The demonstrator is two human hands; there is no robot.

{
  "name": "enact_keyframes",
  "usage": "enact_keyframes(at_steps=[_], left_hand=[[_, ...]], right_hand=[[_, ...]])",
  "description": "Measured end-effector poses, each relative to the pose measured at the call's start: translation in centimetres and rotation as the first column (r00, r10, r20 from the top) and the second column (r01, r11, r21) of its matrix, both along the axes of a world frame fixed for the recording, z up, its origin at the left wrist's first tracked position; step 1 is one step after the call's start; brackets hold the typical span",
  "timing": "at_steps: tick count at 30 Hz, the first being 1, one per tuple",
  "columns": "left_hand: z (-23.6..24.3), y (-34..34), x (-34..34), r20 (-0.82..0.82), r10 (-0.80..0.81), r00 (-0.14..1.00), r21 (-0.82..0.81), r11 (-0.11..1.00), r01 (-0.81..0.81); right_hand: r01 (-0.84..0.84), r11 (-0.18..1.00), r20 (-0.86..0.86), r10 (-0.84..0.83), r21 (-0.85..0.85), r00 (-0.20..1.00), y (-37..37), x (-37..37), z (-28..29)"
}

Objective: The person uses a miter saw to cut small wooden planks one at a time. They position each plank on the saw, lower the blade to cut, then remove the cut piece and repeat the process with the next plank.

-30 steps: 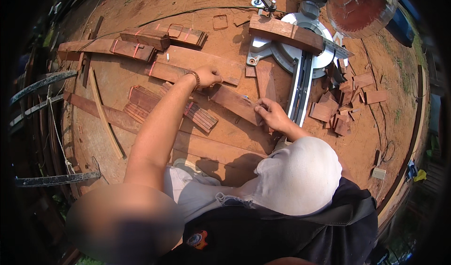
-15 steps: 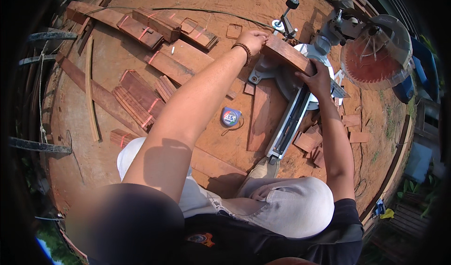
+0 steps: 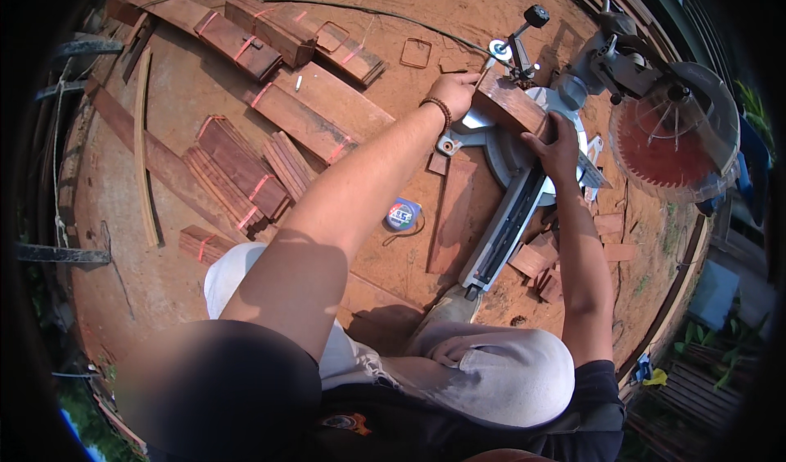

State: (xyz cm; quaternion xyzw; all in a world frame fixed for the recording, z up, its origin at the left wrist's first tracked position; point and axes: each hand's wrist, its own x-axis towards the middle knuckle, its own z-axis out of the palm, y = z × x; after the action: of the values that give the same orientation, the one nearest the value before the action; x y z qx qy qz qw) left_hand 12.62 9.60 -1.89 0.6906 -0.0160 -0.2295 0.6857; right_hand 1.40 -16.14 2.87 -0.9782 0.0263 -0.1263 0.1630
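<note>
Held the wooden block point(image 3: 512, 105) over the mitre saw's base point(image 3: 502, 155), with the left hand point(image 3: 454, 92) against its left end and the right hand point(image 3: 558, 151) clamped around the right. Lay lengthwise between both, slanting nearer toward the right. Could not see the left thumb or the block's underside, nor tell how fully gripped at left.

Two hands point(image 3: 454, 93), one bracelet point(image 3: 435, 112), one saw point(image 3: 509, 159), one blade point(image 3: 655, 147), one block point(image 3: 514, 104) at the saw. One tape measure point(image 3: 401, 215), one white stick point(image 3: 299, 82), two wire loops point(image 3: 404, 51), one pale strip point(image 3: 142, 142). At least five red-banded bundles point(image 3: 233, 155); several offcuts point(image 3: 536, 255), too overlapped for an exact count.
</note>
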Motion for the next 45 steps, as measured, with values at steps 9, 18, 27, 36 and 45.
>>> enact_keyframes(at_steps=[9, 18, 27, 36, 45], left_hand=[[-0.4, 0.2, 0.0, 0.144, -0.033, 0.989, 0.165, 0.986, 0.008], [0.6, 0.4, -0.2, 0.130, -0.033, 0.991, 0.178, 0.984, 0.009], [1.1, 0.4, -0.4, 0.178, -0.020, 0.984, 0.194, 0.981, -0.015], [1.0, 0.3, -0.3, 0.123, 0.000, 0.992, 0.128, 0.992, -0.016], [-0.2, -0.4, 0.7, 0.054, 0.072, 0.996, 0.014, 0.997, -0.073]], right_hand=[[-0.025, 1.000, 0.037, 0.026, -0.018, 0.999, -0.3, 0.1, -0.4], [-0.018, 1.000, 0.028, 0.018, 0.001, 0.999, -0.3, 0.3, -0.4], [-0.038, 0.999, 0.044, 0.036, 0.029, 0.998, -0.3, 0.2, -0.2], [-0.044, 0.999, 0.065, 0.043, 0.015, 0.997, -0.4, 0.2, -0.5], [0.209, 0.975, -0.070, -0.214, -0.073, 0.974, 4.2, -3.0, 5.2]])
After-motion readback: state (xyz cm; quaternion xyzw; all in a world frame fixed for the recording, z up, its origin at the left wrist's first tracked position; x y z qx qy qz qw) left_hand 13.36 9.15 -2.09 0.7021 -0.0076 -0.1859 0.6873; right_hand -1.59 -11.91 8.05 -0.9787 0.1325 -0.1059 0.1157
